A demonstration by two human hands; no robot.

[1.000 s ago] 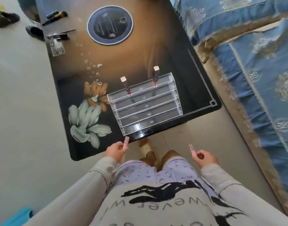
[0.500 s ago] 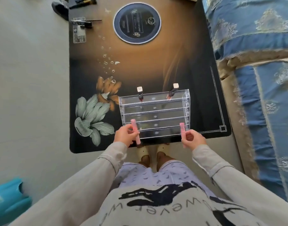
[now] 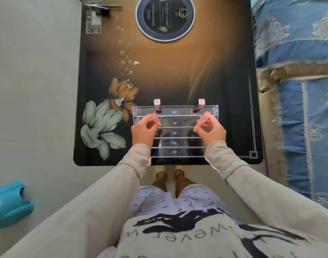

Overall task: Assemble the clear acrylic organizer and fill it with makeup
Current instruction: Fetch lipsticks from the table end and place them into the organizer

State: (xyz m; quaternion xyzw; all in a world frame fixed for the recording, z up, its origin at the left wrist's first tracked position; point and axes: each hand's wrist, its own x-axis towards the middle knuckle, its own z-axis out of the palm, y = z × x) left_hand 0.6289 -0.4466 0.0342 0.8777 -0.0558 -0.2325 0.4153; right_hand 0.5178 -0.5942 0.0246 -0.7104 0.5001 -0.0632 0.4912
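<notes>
**Two Pink Tubes Held Over the Tiered Organizer**

A dark table printed with flowers and bubbles was seen at 12 o'clock. On the shirt, upside-down lettering was partly read as "wever". The round black disc carried print too small to read. The clear acrylic organizer was set at the table's 6 o'clock edge, two lipsticks stood in its farthest row. A pink tube was pinched by the left hand, another tube by the right hand, both over the second row.
</notes>
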